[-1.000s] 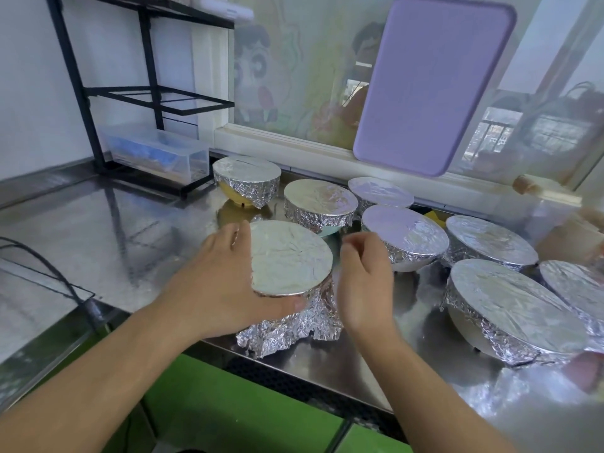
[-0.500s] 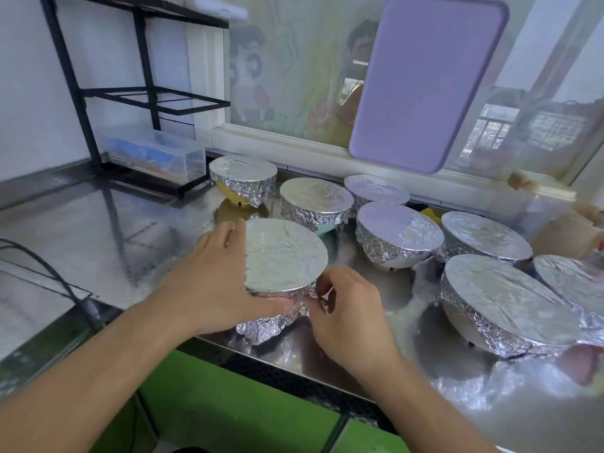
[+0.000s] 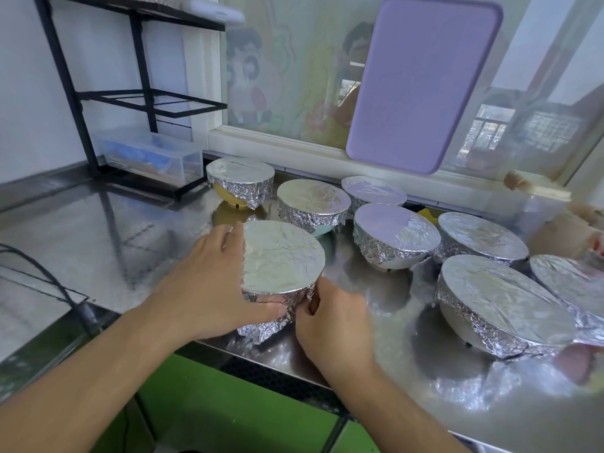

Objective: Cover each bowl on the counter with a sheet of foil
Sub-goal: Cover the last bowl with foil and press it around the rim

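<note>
While both hands work at the near edge of the steel worktop (image 3: 98,230), the left hand (image 3: 209,282) is curled round the left side of the nearest bowl (image 3: 281,256), its thumb pressed into the crumpled foil skirt (image 3: 264,328) under the rim and its fingers lying along the far left side. The right hand (image 3: 333,322) is at the bowl's near right side, fingers bent and pinching the foil there. This bowl's top is smooth and fully covered with foil. Seven more foil-covered bowls stand behind it and to its right: a yellow bowl (image 3: 240,181) nearest the back left, a pale blue bowl (image 3: 312,204) just beside it, and the rest running toward the right edge. A purple board (image 3: 421,83) leans on the window behind them, and a clear plastic box (image 3: 153,158) sits under a black rack (image 3: 108,96) at the back left.
</note>
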Motion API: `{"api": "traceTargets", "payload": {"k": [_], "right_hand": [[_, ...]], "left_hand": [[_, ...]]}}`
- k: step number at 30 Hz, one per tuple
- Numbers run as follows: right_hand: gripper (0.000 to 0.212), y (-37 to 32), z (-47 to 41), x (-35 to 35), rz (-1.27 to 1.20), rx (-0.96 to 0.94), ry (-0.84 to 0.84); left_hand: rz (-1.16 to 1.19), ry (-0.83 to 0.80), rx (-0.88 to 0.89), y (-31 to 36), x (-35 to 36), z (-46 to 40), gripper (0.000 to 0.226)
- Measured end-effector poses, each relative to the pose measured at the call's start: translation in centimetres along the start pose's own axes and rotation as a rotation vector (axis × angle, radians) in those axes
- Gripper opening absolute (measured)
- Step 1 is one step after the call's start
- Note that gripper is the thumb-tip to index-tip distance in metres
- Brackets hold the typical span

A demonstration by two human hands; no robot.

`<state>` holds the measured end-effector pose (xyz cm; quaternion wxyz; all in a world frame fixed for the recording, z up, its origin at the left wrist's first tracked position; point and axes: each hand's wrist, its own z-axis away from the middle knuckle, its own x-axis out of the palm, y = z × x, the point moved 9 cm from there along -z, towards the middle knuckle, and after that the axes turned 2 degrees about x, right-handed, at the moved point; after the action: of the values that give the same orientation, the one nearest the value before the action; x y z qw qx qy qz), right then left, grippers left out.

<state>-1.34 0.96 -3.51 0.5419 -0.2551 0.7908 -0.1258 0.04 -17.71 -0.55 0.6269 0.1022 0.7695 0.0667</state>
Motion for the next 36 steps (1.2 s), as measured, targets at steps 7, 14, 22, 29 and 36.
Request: {"api": "traceTargets", "payload": {"k": [7,14,22,29,36], "right_hand": [[0.031,-2.7,1.7,1.4,0.465,-0.249,-0.046],[0.012,-3.0,2.1,1.0,0.493,-0.352,-0.15],[0.032,-1.7,-1.8,-2.3,-0.72,0.136,-0.231],[0.032,-0.7,-2.9,2.6,-0.992,0.281,-0.279],[0.027,1.2,-4.3,1.3,-0.922,0.376,-0.059]], "left_hand": [[0.025,0.001,0.003,0.0,0.3,-0.1,0.141],[0.018,0.002,-0.009,0.0,0.4,-0.1,0.138],[0.009,-0.009,-0.037,-0.2,0.7,0.0,0.15],[0.004,-0.02,-0.089,0.5,0.4,0.6,0.156],[0.067,0.098,-0.148,-0.7,-2.8,0.0,0.109]]}}
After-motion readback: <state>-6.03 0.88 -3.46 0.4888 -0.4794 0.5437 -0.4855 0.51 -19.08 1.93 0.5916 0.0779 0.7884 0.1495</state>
